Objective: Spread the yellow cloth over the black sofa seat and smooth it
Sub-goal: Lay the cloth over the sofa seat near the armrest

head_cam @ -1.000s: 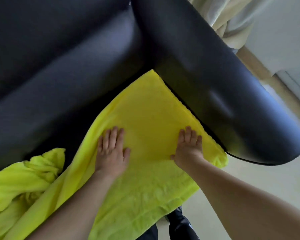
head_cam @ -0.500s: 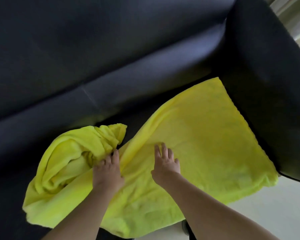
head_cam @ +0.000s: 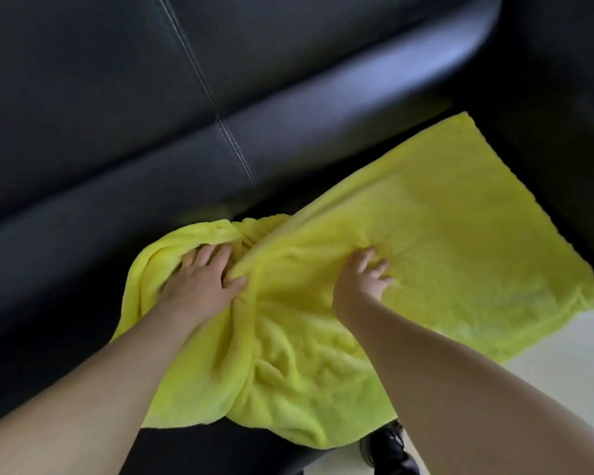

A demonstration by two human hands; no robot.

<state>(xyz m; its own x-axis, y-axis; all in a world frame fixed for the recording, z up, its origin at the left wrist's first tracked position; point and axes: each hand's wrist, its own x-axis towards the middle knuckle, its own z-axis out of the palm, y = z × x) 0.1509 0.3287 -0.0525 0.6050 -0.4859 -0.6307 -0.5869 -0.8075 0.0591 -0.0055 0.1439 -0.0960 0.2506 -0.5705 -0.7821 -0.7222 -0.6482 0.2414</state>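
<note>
Since half a second ago, your left hand (head_cam: 203, 286) has pushed further into the bunched left end of the yellow cloth (head_cam: 426, 255), which now sits more tightly gathered. That hand lies palm down, fingers loosely spread, thumb pressed into a soft fold. Your right hand (head_cam: 360, 282) has its fingers curled down into the plush pile, pinching up small wrinkles; I cannot tell whether it truly grips a fold. The cloth is thick and fleecy, flat and smooth across its right half, rumpled into deep creases between your forearms. It lies on the black sofa seat (head_cam: 48, 320), its right edge along the armrest (head_cam: 563, 132) and its front edge hanging over the seat's lip. The sofa's leather is smooth and glossy, with a stitched seam (head_cam: 230, 138) down the backrest.
</note>
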